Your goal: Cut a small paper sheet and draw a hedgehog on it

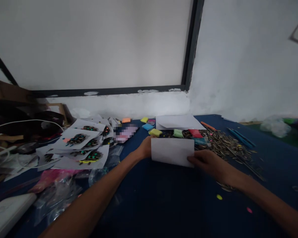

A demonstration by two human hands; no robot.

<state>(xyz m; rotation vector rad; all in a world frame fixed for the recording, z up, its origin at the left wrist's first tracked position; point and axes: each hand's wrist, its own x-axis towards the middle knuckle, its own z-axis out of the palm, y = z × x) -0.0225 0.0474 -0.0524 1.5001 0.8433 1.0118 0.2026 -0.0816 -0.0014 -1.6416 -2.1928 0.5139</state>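
Note:
A white sheet of paper (172, 151) is held up over the dark blue table between both hands. My left hand (147, 147) grips its left edge, with most of the fingers hidden behind the sheet. My right hand (205, 159) pinches the lower right edge, the thumb in front. Just beyond the paper lie small packets in yellow (155, 133), green (178, 133) and red (195, 133). To the right of my right hand spreads a heap of striped seeds (223, 143), apparently sunflower seeds.
Several papers (76, 142) bearing seed figures overlap at the left. Clear plastic bags (58, 195) and a white box-like object (12, 211) lie nearer. More white paper (177, 122) rests at the back. Blue tweezers (241, 138) and an orange tool (208, 126) lie right.

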